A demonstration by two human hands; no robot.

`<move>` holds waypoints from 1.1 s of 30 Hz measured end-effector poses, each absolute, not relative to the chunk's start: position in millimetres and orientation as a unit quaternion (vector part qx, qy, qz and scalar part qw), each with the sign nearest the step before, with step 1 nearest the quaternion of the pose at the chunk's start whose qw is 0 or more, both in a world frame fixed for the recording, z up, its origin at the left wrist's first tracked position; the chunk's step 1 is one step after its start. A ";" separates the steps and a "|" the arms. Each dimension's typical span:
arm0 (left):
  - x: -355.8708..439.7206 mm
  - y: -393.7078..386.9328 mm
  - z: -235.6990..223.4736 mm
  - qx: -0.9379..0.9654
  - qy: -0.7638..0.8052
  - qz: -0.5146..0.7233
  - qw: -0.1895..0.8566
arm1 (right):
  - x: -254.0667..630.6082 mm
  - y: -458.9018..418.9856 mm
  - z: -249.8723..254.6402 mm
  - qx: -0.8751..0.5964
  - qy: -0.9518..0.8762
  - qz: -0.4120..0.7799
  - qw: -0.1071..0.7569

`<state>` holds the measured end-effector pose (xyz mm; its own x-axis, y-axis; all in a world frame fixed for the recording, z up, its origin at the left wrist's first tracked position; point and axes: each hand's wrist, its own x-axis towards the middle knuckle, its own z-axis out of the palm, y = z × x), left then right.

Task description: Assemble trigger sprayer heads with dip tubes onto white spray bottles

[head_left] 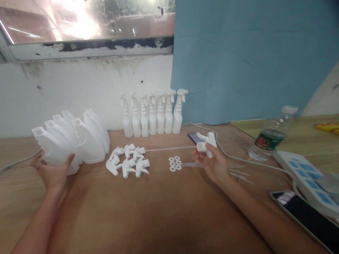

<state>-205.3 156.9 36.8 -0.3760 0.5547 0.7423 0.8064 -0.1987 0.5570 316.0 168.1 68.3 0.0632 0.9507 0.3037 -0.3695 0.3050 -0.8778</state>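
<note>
While the left hand [52, 172] gripped an empty white bottle [53, 150] on the counter [146, 222], the right hand [213, 164] clasped a trigger sprayer head [206, 142] beside small white washers [174, 163].

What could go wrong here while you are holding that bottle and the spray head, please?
1. The left hand grips one empty bottle at the front of a tight cluster; pulling it out may topple its neighbours.
2. The right hand holds a spray head just above the small washers; a sweep could scatter them.
3. A cable runs under that hand and might snag.
</note>
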 end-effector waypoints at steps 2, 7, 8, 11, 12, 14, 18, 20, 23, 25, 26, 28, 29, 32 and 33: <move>-191.9 151.1 42.9 -0.464 -0.645 -0.566 0.219 | 319.1 169.8 66.6 -0.302 -0.426 0.542 0.658; -144.9 133.0 68.3 -0.632 -0.497 -0.454 0.384 | 323.4 169.5 66.2 -0.267 -0.316 0.614 0.672; -135.2 131.0 71.0 -0.663 -0.474 -0.435 0.382 | 323.8 169.5 66.2 -0.259 -0.303 0.622 0.674; -112.0 130.0 71.9 -0.723 -0.428 -0.399 0.368 | 325.0 170.1 65.9 -0.250 -0.281 0.628 0.681; -107.3 130.6 70.8 -0.733 -0.422 -0.391 0.363 | 325.5 170.5 65.7 -0.250 -0.277 0.627 0.684; -102.4 131.7 68.2 -0.745 -0.428 -0.374 0.350 | 326.5 171.3 65.6 -0.250 -0.275 0.627 0.684; -102.6 130.9 66.4 -0.755 -0.439 -0.349 0.341 | 328.6 172.1 66.6 -0.252 -0.285 0.625 0.681; -102.9 129.7 67.2 -0.757 -0.438 -0.346 0.340 | 329.2 172.2 67.0 -0.256 -0.292 0.621 0.681; -101.0 128.6 68.4 -0.769 -0.430 -0.337 0.331 | 328.0 172.3 66.7 -0.277 -0.313 0.607 0.676; -97.5 128.6 68.1 -0.784 -0.415 -0.329 0.324 | 324.7 171.8 66.0 -0.296 -0.341 0.587 0.672; -94.9 128.6 67.5 -0.793 -0.405 -0.325 0.319 | 322.1 171.1 65.5 -0.304 -0.362 0.577 0.666; -87.3 128.4 65.8 -0.816 -0.380 -0.312 0.304 | 314.9 168.0 64.2 -0.311 -0.407 0.559 0.652; -82.1 127.9 64.8 -0.827 -0.369 -0.304 0.295 | 310.4 165.6 63.4 -0.312 -0.431 0.552 0.642; -62.6 124.3 62.4 -0.852 -0.351 -0.282 0.268 | 296.1 155.3 59.7 -0.327 -0.516 0.529 0.589; -55.8 122.4 61.9 -0.855 -0.351 -0.278 0.260 | 291.7 151.5 58.2 -0.339 -0.545 0.521 0.563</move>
